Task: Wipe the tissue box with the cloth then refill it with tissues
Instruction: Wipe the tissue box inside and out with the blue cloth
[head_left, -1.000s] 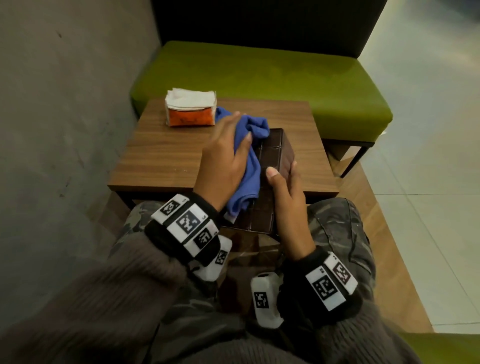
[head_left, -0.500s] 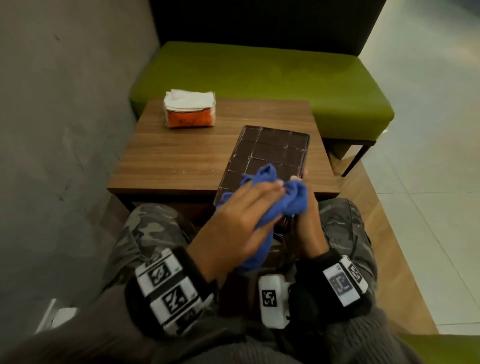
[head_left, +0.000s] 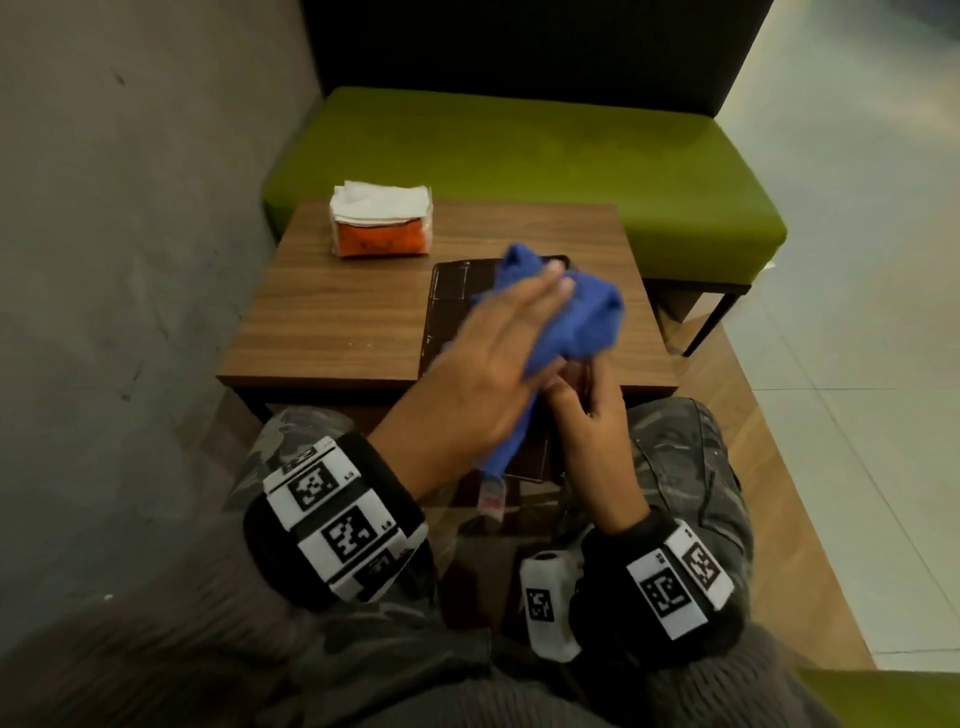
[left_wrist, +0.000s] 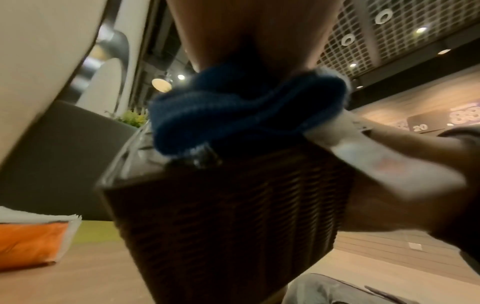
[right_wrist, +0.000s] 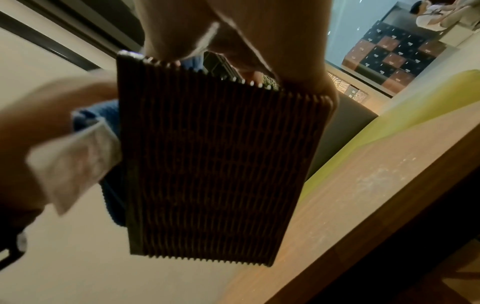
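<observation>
The dark brown woven tissue box (head_left: 451, 306) lies slanted, its far end on the wooden table (head_left: 337, 322) and its near end over my lap. My right hand (head_left: 587, 410) grips that near end, fingers curled over the box's edge (right_wrist: 221, 160). My left hand (head_left: 540, 296) lies flat with straight fingers on the bunched blue cloth (head_left: 571, 317), pressing it onto the box's upper face. The cloth's white tag (head_left: 491, 499) hangs below my wrist. From the left wrist view the cloth (left_wrist: 233, 115) sits bunched on the box (left_wrist: 228, 216). A pack of white tissues in an orange wrapper (head_left: 382, 221) stands at the table's far left.
A green bench seat (head_left: 519, 156) with a dark backrest runs behind the table. A grey wall (head_left: 130, 260) closes in on the left. Tiled floor (head_left: 857, 260) lies to the right. My camouflage-trousered knees (head_left: 685, 457) sit under the table's near edge.
My left hand slid the cloth from the box's near end up toward its far right part. My right hand kept holding the near end. The box shifted slightly.
</observation>
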